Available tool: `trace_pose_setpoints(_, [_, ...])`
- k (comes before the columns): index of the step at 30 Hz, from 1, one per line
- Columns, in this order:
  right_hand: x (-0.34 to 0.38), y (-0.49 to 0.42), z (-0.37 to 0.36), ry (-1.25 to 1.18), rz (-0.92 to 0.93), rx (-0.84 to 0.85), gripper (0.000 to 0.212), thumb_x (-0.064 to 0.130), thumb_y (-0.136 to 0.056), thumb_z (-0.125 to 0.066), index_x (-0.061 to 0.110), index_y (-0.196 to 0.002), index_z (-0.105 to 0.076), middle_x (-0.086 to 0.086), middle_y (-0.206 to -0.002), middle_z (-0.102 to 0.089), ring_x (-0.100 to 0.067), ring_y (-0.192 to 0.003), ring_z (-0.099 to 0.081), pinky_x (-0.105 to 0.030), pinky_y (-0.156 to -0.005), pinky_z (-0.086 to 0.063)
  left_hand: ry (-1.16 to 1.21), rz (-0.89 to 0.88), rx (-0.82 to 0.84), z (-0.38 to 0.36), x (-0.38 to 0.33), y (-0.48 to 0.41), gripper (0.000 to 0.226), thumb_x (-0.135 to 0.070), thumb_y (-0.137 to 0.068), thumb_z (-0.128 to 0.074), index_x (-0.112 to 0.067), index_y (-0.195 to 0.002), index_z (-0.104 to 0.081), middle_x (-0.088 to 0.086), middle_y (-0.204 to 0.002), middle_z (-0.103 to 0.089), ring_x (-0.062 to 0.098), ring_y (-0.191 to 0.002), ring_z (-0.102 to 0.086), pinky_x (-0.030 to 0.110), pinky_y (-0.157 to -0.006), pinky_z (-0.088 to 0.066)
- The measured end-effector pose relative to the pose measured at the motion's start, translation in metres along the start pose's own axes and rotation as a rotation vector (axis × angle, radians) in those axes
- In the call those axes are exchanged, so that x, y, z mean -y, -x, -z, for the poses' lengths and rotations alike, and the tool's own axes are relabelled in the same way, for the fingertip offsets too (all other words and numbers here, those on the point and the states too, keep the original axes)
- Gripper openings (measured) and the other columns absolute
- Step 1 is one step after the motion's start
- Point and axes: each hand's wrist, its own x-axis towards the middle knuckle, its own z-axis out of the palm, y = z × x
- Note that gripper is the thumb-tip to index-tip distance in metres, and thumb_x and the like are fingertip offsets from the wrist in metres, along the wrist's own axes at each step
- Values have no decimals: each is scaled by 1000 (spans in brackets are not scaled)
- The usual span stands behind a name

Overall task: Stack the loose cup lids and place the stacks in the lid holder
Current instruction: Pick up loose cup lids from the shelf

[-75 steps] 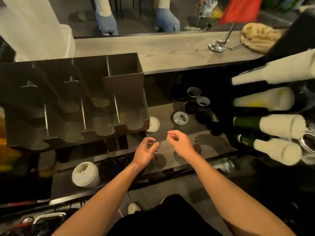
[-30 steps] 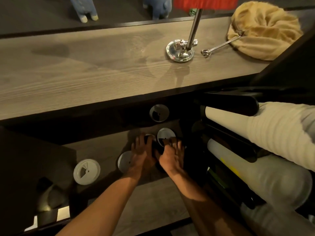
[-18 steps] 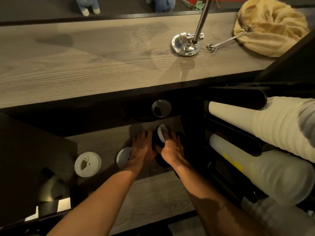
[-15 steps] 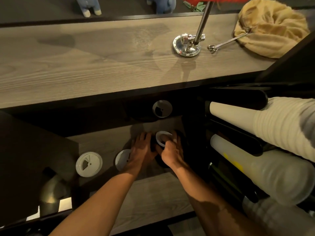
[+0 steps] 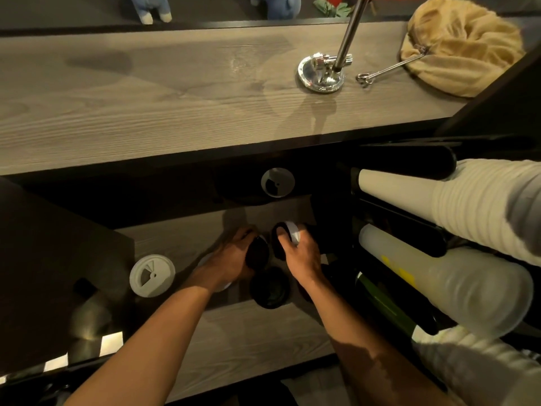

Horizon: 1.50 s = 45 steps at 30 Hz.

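Moved since half a second ago: left hand [image 5: 231, 259] no longer lies flat; it has tipped a black lid [image 5: 257, 253] up on edge, and the right hand [image 5: 301, 254] has turned its white lid [image 5: 293, 232] from level to tilted.
Left hand: fingers curled round the black lid, which stands upright facing the right hand.
Right hand: pinches the white lid by its rim. A second black lid [image 5: 278, 243] stands against the thumb; whether it is gripped I cannot tell.
Why held so: lids on edge and close together probably make nesting easier, though the two colours look to need separate stacks.
Loose lids: a third black lid [image 5: 270, 288] lies flat just in front of the hands, a loose white lid [image 5: 152, 275] lies to the left, and a far white lid [image 5: 277, 182] sits back in shadow.
Lid holder: probably the dark box [image 5: 52, 244] at the left edge, apart from both hands.
Surface: grey wood-grain surface [image 5: 234, 332], dimly lit.
Room: upper surface [image 5: 146, 98] carrying a chrome pole base [image 5: 320, 73] and a tan cloth [image 5: 459, 45]; cup sleeves [image 5: 483, 200] are racked at the right.
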Motion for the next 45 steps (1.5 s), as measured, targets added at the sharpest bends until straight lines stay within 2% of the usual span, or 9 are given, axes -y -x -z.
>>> trace_pose_setpoints(11, [1,3,-9,-487,-352,-80,45,38,-98,-59,13,-135,-58,-5,-129,-60,-24,-117,-58,-33,-88,-47,-22,66,-141,6,-4,12,96,-43,-78,-81,-32,-154,-25,2,-156,-26,34,-139,-41,47,-111,-40])
trace_pose_setpoints(19, [27,11,-25,-661,-423,34,44,44,-96,-61,21,-134,-59,-2,-130,-63,-21,-115,-60,-40,-91,-53,967,298,-280,27,-6,50,92,-52,-69,-85,-46,-145,-34,-6,-143,-51,18,-128,-51,43,-107,-46])
trace_pose_setpoints(22, [50,20,-23,-731,-380,186,38,40,-94,-67,20,-126,-64,0,-117,-69,-17,-109,-64,-33,-88,-51,1448,342,-178,26,-7,64,96,-51,-64,-86,-30,-147,-43,6,-148,-52,25,-129,-54,49,-100,-54])
trace_pose_setpoints(24, [66,29,-24,-747,-371,247,13,28,-96,-66,20,-105,-70,-2,-103,-72,-18,-100,-67,-37,-91,-53,1702,354,-140,32,-17,79,68,-33,-79,-73,-15,-141,-51,14,-140,-60,26,-121,-61,47,-93,-56])
trace_pose_setpoints(28, [80,52,-39,-650,-164,202,16,12,-97,-61,19,-98,-75,-11,-112,-72,-22,-101,-69,-28,-76,-57,2059,304,-111,36,-24,108,48,-31,-88,-54,-9,-130,-59,22,-125,-67,36,-110,-67,58,-100,-48])
trace_pose_setpoints(31, [88,77,-48,-508,-46,202,15,24,-100,-59,26,-106,-73,0,-108,-71,-9,-94,-67,-24,-60,-56,2137,300,-112,37,-25,131,54,-41,-90,-57,-10,-135,-59,22,-129,-65,38,-112,-67,57,-92,-54])
trace_pose_setpoints(36, [106,113,-65,-267,234,249,23,34,-103,-53,21,-107,-72,0,-104,-69,-9,-96,-66,-40,-86,-56,2139,294,-152,41,-20,170,63,-45,-86,-67,-9,-136,-59,19,-129,-66,34,-107,-70,46,-72,-59])
trace_pose_setpoints(39, [115,134,-71,-194,342,285,22,29,-104,-51,20,-108,-70,5,-103,-71,-7,-96,-66,-38,-87,-55,2223,243,-176,42,-7,199,68,-34,-68,-89,-4,-126,-68,21,-130,-65,34,-111,-69,45,-78,-60])
trace_pose_setpoints(45, [129,189,-83,-68,521,292,32,5,-100,-48,18,-120,-69,7,-118,-68,-5,-113,-61,-33,-102,-49,2212,324,-125,42,3,255,54,-49,-83,-62,-10,-120,-69,15,-120,-71,27,-101,-71,39,-85,-56])
